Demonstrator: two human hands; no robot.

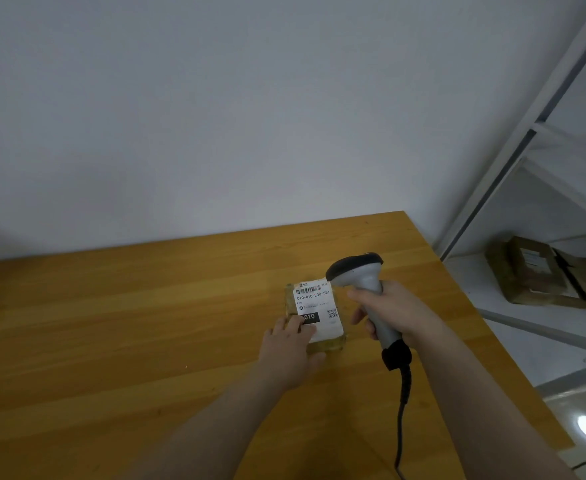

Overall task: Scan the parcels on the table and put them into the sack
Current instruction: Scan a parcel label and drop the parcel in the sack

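The wooden tabletop (128, 323) spreads out to the left of the parcel (319, 301), a small yellowish packet lying flat with its white label up and the barcode at the far end. At the parcel's near left corner rests the left hand (289, 348). Its grip is slack, with the fingers laid fairly straight over the label's dark patch and the thumb along the near edge. Just right of the parcel, the right hand (390, 311) has its grip closed round the handle of the grey scanner (362, 277), whose dark head sits by the parcel's far right corner. The scanner's black cable (402, 410) trails down toward the viewer. Well right of the parcel, past the tabletop, a white shelf (471, 275) carries brown cardboard boxes (541, 275).
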